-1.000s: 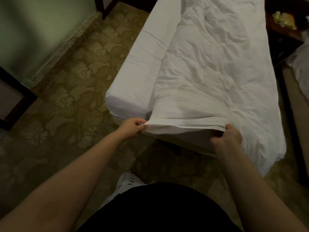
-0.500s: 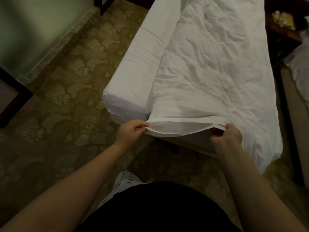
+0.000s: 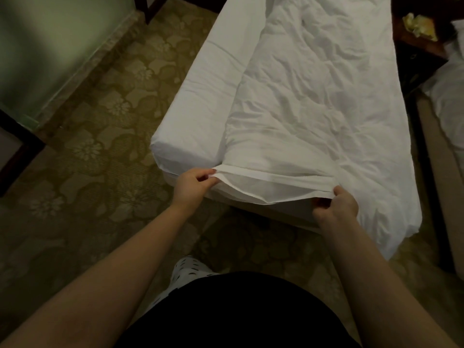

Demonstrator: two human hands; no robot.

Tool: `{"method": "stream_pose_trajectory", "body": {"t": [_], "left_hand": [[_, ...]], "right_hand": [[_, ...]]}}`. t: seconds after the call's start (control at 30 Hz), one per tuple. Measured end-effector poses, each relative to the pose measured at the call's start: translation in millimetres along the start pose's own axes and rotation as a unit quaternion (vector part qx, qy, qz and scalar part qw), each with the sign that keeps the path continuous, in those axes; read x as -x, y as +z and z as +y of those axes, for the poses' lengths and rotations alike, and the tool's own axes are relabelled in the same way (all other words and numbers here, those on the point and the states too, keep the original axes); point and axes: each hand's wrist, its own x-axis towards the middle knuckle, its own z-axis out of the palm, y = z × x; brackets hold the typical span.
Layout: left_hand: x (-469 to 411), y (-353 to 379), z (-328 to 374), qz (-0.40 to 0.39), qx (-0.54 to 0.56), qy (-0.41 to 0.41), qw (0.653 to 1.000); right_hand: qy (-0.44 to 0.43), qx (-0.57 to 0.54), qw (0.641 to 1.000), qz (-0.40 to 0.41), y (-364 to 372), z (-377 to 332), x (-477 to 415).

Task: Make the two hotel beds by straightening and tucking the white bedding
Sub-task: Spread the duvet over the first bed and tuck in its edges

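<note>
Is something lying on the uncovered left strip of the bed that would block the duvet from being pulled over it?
Nothing visible does. The left hand and right hand pinch the foot edge of the duvet, and no object shows on the sheet strip beside it.

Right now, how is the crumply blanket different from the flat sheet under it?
The blanket is wrinkled all over; the sheet is nearly smooth. The blanket lies loose and droops off the bed's right side; the sheet is wrapped tight round the mattress corner. The left hand and right hand pinch the blanket's near edge; neither holds the sheet. Both are white.
</note>
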Motion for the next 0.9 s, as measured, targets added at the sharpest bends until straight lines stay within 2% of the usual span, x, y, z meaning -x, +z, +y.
{"method": "stream_pose_trajectory", "body": {"t": [0.2, 0.33, 0.47, 0.67, 0.9], "left_hand": [[-7, -10, 20, 0.059, -0.022, 0.002, 0.998], [-5, -14, 26, 0.048, -0.105, 0.053, 0.992], [-4, -32, 34, 0.06, -0.136, 0.091, 0.985], [-5, -54, 37, 0.06, -0.096, 0.067, 0.991], [-5, -66, 41, 0.048, -0.044, 0.023, 0.998]], "right_hand": [[0.004, 0.022, 1.0, -0.001, -3, 6, 1], [0.005, 0.02, 1.0, 0.006, -4, 5, 4], [0.011, 0.034, 0.999, 0.001, -4, 10, 6], [0.021, 0.054, 0.998, 0.027, -6, 30, 7], [0.064, 0.006, 0.997, 0.05, -3, 59, 12]]}}
